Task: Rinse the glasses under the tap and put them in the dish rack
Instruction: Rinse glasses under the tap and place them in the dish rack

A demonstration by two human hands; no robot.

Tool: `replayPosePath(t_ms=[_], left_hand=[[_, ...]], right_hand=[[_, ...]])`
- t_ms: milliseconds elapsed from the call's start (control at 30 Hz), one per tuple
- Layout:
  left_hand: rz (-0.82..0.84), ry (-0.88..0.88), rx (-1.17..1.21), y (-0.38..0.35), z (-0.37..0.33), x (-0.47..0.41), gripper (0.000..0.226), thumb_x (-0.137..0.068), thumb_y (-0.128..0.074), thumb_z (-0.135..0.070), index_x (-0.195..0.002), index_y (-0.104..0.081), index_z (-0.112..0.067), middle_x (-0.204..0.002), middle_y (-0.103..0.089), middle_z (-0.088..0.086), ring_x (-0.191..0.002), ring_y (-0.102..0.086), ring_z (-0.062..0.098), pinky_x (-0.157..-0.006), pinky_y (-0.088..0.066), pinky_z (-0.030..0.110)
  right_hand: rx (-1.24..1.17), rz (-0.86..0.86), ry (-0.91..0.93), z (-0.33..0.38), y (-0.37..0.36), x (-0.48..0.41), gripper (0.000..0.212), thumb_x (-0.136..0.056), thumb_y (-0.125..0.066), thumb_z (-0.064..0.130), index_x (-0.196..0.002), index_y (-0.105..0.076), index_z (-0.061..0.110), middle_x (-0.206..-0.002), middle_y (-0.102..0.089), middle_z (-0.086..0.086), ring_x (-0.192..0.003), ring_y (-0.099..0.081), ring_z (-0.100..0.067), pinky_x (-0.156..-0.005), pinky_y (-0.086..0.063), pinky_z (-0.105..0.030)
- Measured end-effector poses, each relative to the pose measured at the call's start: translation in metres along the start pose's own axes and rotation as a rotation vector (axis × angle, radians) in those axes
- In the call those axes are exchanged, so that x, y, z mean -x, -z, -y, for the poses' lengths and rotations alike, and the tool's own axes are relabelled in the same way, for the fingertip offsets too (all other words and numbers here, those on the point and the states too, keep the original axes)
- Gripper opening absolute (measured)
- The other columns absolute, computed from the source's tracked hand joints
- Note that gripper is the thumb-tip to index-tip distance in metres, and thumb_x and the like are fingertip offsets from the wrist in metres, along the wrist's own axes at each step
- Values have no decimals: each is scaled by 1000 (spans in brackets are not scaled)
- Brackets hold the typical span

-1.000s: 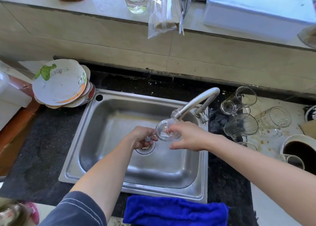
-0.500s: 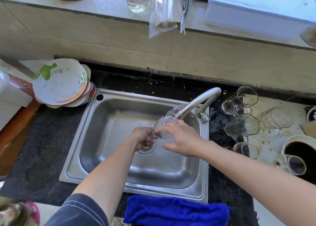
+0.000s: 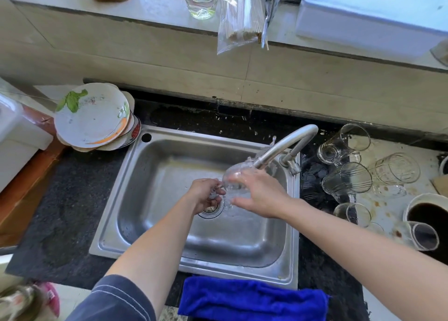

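My left hand [image 3: 206, 194] has its fingers curled tight round the foot end of the glass [image 3: 232, 178], while my right hand [image 3: 260, 195] lies spread loosely over the bowl, fingers on top and thumb stretched out underneath. The glass is tipped on its side over the sink [image 3: 116, 223], just above the drain and right under the mouth of the tap [image 3: 286, 143], with water splashing off it. To do this rinse well, I'd turn the glass slowly with the left-hand grip so the stream reaches inside and all round the rim. I'd rub with the right fingers and not squeeze, since wet glass will be slippery, and I'd hold it low in the sink to limit the spray. Then I'd tip it mouth-down to drain. No dish rack is in view, so I'd have to look for it. Counting outward: one glass in hand, one tap and one sink. To the right of the sink lie five waiting glasses [image 3: 346, 180], perhaps a sixth, as clear walls overlap there. Beyond them is one bowl of dark liquid [image 3: 426, 215]. One blue cloth [image 3: 252, 299] lies at the sink's front edge, and one stack of plates [image 3: 92, 117] leans at its back left corner.
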State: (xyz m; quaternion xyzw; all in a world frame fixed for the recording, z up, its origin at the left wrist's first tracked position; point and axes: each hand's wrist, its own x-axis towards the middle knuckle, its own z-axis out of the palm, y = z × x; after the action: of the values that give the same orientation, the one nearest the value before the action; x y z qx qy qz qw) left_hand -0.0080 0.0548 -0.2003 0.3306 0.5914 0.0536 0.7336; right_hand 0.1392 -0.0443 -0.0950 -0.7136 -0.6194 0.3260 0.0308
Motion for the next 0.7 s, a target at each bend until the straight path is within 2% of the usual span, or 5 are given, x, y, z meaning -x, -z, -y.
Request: replayPosePath(t_ms=[200, 333, 500, 600, 700], left_hand=[[-18, -15, -32, 1, -3, 8, 11, -94, -50, -6, -85, -56, -4, -58, -61, 13, -37, -47, 18, -38, -29, 15], [-12, -2, -7, 7, -4, 7, 11, -95, -50, -8, -87, -57, -5, -55, -60, 11, -37, -46, 17, -39, -29, 15], [-30, -11, -19, 7, -7, 15, 10, -96, -48, -8, -89, -54, -6, -65, -57, 15, -37, -46, 17, -40, -30, 16], [-51, -55, -33, 8, -7, 16, 11, -96, -49, -10, -87, -55, -9, -73, -57, 13, -36, -51, 15, -41, -31, 18], [-131, -168, -76, 10, -15, 22, 8, -98, -47, -11, -91, -51, -11, -77, -54, 7, -48, -51, 14, -46, -32, 24]], right_hand=[[-47, -56, -63, -1, 4, 3, 53, -82, -63, 45, -131, -43, 40, -131, -54, 6, -121, -46, -20, -89, -50, -43], [81, 109, 52, -1, 3, 8, 50, -88, -60, 48, -136, -47, 41, -149, -41, 12, -139, -31, -17, -103, -43, -46], [-77, -31, -43, 7, 2, 4, 51, -87, -58, 58, -133, -50, 38, -144, -47, 9, -128, -45, -18, -100, -44, -43], [-164, 87, -37, 1, -2, 10, 30, -89, -58, 54, -105, -69, 31, -116, -63, 11, -106, -56, -12, -92, -46, -36], [-538, -5, -252, -19, -4, 6, 49, -88, -65, 48, -96, -73, 0, -83, -65, -11, -69, -56, -20, -66, -45, -29]])
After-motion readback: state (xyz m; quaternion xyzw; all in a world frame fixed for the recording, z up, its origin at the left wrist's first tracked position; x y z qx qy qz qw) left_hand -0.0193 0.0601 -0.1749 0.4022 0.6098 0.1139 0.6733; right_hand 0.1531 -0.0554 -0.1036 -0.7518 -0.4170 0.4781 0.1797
